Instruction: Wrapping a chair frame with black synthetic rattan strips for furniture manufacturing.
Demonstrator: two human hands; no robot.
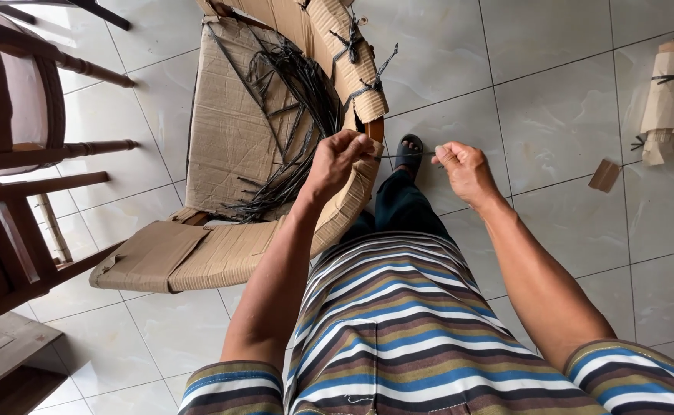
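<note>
I look down on a floor of pale glossy square tiles (552,100) with grey grout lines. Dark brown wooden chairs with turned rungs (22,154) stand at my left. Ahead, a chair-shaped piece wrapped in brown corrugated cardboard (229,138) leans against my legs, its wrapped curved arm (222,253) running low across the view, and a loose bundle of thin black plastic straps (298,115) spills over its seat. Another cardboard-wrapped piece (671,100) lies far right, with a small brown cardboard scrap (604,175) nearer on the tiles. My left hand (341,161) is pinched closed on one end of a thin black strap (406,154), just over the wrapped arm; my right hand (464,169) pinches the other end. The strap is stretched taut between them, its long axis lying roughly level, left to right.
</note>
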